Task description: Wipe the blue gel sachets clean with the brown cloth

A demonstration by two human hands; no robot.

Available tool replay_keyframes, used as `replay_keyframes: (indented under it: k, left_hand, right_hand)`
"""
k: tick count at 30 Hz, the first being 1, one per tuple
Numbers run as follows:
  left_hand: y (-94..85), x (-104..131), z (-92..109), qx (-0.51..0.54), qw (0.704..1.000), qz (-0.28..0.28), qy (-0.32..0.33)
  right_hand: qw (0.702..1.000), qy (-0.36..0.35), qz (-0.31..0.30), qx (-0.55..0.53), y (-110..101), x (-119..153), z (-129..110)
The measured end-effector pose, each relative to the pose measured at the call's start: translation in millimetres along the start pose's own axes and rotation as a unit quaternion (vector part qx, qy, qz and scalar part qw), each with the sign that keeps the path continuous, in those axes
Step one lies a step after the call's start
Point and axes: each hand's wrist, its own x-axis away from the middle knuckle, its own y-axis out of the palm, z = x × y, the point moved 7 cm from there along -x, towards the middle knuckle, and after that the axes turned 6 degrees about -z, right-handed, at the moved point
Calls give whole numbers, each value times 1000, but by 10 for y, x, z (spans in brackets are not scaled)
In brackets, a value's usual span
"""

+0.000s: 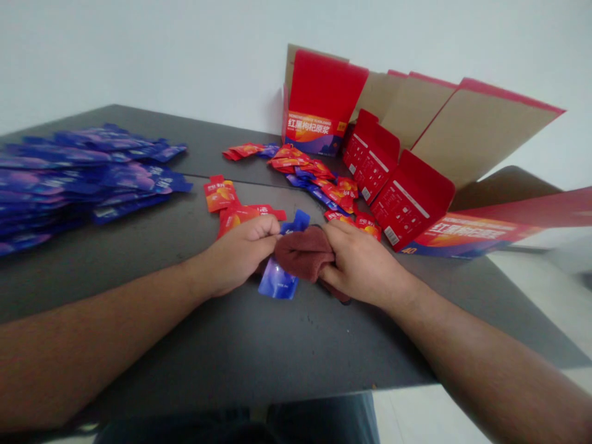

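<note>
Brown cloth [303, 254] is bunched in the curled fingers of the right hand [363, 259], covering the middle of a blue sachet [279, 285]; the left hand [243, 254] has its fingers closed at that sachet's edge. Red sachets [222, 194] lie just beyond the left fingers, open cartons [414, 200] beyond the right; well left of both, a blue pile [92, 169].

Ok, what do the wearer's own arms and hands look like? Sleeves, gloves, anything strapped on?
Left hand and right hand are ungloved. Left forearm and right forearm are bare to the picture's edges, no sleeves in view. No watch, bracelet or cable visible on either; small markings too blurred to tell.
</note>
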Motion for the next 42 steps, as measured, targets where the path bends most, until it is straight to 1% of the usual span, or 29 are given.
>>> replay_keyframes:
  k: [2, 6, 7, 10, 11, 15, 16, 20, 23, 25, 29, 34, 38, 39, 42]
  left_hand:
    - [-8, 0, 5, -6, 1000, 5, 2]
    - [-14, -3, 36, -32, 999, 4, 28]
    - [-15, -5, 26, -28, 999, 2, 25]
    - [-27, -12, -20, -10, 1000, 6, 8]
    - [-30, -13, -27, -10, 1000, 7, 8]
    - [-23, -10, -5, -22, 999, 0, 24]
    - [-20, -9, -2, -19, 1000, 1, 22]
    - [-21, -3, -5, -7, 1000, 12, 4]
    - [-10, -3, 33, -18, 1000, 7, 23]
    - [-2, -5, 37, -18, 1000, 1, 24]
    - [-18, -4, 4, -8, 1000, 8, 5]
    - [-17, 0, 24, -27, 999, 0, 26]
    - [-26, -8, -8, -14, 1000, 4, 10]
    - [-30, -9, -8, -15, 1000, 6, 11]
    - [-30, -12, 4, -22, 999, 0, 28]
  right_hand:
    - [1000, 11, 3, 0, -1, 0, 20]
    - [999, -42, -26, -4, 42, 7, -66]
    - [999, -40, -26, -5, 40, 8, -65]
    - [1000, 2, -2, -1, 1, 7, -3]
    - [1000, 6, -1, 1, -3, 6, 2]
    - [999, -36, -24, -1, 34, 2, -63]
    - [999, -35, -25, -2, 36, 2, -60]
    - [1000, 7, -1, 0, 1, 5, 9]
    - [1000, -22, -18, -1, 19, 10, -40]
    - [999, -35, -27, -2, 31, 10, -62]
    - [1000, 1, -3, 1, 1, 5, -7]
    - [999, -35, -25, 0, 40, 12, -67]
    - [1000, 5, -5, 3, 12, 10, 0]
    - [1000, 4, -5, 3, 13, 10, 0]
    - [999, -31, -19, -2, 35, 12, -52]
